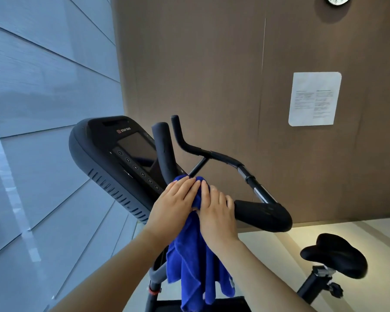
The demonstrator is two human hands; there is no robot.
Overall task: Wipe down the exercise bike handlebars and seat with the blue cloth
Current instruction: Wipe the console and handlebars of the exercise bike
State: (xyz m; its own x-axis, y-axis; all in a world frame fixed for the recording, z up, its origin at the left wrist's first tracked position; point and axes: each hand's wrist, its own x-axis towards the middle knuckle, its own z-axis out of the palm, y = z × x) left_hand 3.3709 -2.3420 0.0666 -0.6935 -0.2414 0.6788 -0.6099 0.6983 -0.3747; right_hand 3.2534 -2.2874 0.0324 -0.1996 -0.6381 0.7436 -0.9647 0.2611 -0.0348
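Observation:
A blue cloth [194, 266] is draped over the middle of the black handlebars [261, 212] of the exercise bike and hangs down below them. My left hand [175, 203] lies on the cloth's top with its fingers straight. My right hand [216, 212] presses on the cloth beside it, fingers straight too, and the two hands touch. The padded right grip sticks out just right of my right hand. The black seat [334, 255] stands at the lower right, apart from both hands.
The bike's console [119, 158] with its dark screen and buttons sits left of the hands. Two upright bar ends [163, 145] rise behind the cloth. A brown wall with a paper notice [314, 99] is behind, and a grey panelled wall is at the left.

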